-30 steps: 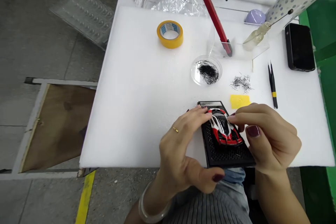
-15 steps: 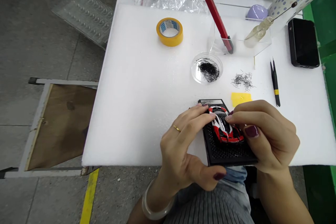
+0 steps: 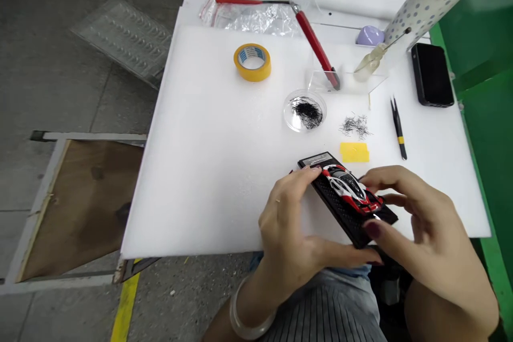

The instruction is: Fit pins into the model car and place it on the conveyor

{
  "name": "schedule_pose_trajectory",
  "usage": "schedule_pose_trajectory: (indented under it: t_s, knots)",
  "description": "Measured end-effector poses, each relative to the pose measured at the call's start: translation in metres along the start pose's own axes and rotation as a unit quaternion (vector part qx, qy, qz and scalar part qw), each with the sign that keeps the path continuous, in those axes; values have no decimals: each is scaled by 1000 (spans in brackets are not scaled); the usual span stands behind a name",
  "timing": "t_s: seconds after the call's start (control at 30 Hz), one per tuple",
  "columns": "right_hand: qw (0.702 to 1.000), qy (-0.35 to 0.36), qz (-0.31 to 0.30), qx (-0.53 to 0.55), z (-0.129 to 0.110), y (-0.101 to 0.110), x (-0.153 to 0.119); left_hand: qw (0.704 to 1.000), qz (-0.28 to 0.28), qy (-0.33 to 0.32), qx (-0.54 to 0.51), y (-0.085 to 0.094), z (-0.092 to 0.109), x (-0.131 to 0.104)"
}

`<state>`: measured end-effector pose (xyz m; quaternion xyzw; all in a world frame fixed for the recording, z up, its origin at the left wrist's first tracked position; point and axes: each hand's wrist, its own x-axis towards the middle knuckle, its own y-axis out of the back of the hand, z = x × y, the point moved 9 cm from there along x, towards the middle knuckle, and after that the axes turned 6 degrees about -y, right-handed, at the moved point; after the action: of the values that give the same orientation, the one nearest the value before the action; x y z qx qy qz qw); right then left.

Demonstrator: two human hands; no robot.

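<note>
left hand (image 3: 294,224) + right hand (image 3: 417,224) clamped on black base (image 3: 352,216) | at foam sheet (image 3: 224,171) front edge

a small red, white and black toy car (image 3: 349,192) sits upright on a black studded base (image 3: 348,207), which is turned at a slant at the near edge of the white foam, part of it overhanging that edge.

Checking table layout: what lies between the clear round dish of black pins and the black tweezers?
In the head view, a loose pile of black pins lies on the white foam sheet between the clear round dish and the black tweezers.
</note>
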<state>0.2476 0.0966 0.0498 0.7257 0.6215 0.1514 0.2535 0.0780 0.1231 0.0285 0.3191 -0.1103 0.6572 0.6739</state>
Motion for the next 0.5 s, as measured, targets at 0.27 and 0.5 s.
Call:
schedule_pose_trajectory:
  t_s: [0.27,0.5]
  knots:
    - [995,-68,4,72,30,17,4,996,30,-42,69,-5,22,-12]
    - [969,56,-80,227,8,25,2,972,-11,97,-214,-2,6,-5]
